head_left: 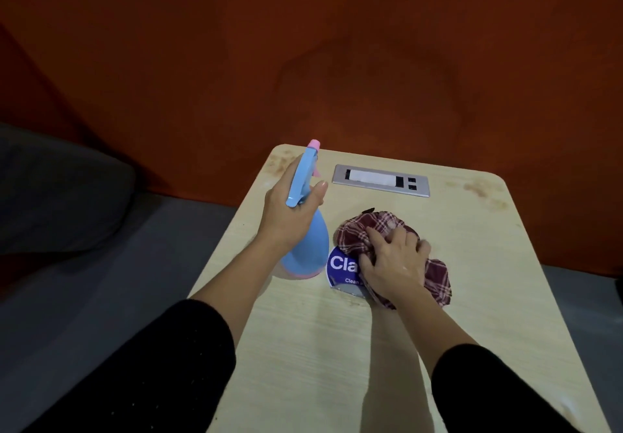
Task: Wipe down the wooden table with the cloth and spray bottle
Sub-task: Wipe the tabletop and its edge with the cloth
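Two hands busy on table (303, 348). L hand (290, 217) grips bottle (308, 247) neck, just left of sticker (340, 264). R hand (394, 264) clutches bunched cloth (377, 222) over sticker's right part; sticker txt cut off.

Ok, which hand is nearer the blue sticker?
Right. The right hand holds the cloth over the right edge of the sticker; the left hand holds the bottle by its neck, up and to the sticker's left.

spray bottle (312, 250): I see light blue, pink tip
cloth (377, 222): dark red, white checks
table (303, 348): pale wood grain, brown stains
sticker (340, 264): blue, white letters
wall (337, 45): rust orange
sleeves (188, 348): black
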{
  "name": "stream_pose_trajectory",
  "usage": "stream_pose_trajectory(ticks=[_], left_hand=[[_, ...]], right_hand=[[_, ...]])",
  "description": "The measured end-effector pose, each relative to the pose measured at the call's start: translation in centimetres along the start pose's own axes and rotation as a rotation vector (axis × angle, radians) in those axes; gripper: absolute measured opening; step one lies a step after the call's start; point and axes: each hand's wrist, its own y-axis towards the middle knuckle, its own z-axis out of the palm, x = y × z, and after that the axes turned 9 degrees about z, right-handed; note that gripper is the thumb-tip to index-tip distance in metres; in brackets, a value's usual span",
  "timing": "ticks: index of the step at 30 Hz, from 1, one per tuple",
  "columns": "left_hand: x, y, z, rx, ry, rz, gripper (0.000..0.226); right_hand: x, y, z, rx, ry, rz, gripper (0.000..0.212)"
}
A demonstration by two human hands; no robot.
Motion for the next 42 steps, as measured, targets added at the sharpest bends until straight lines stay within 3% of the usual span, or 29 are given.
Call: stream_pose_trajectory(ticks=[4,9,13,21,27,31,34,38,42], left_hand=[[-1.0,-1.1,-2.4,-0.076,0.075,0.062,0.037],[-3.0,-2.0,-7.3,-0.127,0.165,0.134,0.014],[-5.0,-4.7,-11.3,-0.231,0.199,0.106,0.039],[-8.0,-10.7,-18.5,-0.248,0.191,-0.014,0.031],[-7.0,-16.3,-22.1,-0.013,0.105,-0.243,0.033],[-4.4,-19.1,-22.4,0.254,-0.017,-0.501,0.020],[-1.9,-20.4,-22.6,0.373,0.058,-0.562,0.011],[0.2,-21.4,-22.8,0.528,0.220,-0.588,0.060],[0.6,-22.2,-22.2,0.582,0.294,-0.562,0.060]], right_hand=[[-0.2,-0.1,-0.4,-0.026,0.142,-0.027,0.044],[1.3,-1.8,-1.6,-0.053,0.261,-0.188,0.040],[4.3,-3.8,-2.3,-0.002,0.363,-0.294,0.043],[9.7,-7.3,-2.8,0.114,0.436,-0.429,0.034],[10.2,-9.1,-0.6,0.072,0.236,-0.439,0.046],[11.4,-9.6,-0.4,0.083,0.297,-0.370,0.047],[13.0,-10.6,-0.4,0.117,0.344,-0.370,0.050],[14.7,-12.6,-0.2,0.116,0.364,-0.358,0.050],[14.6,-13.2,-0.2,0.097,0.420,-0.337,0.049]])
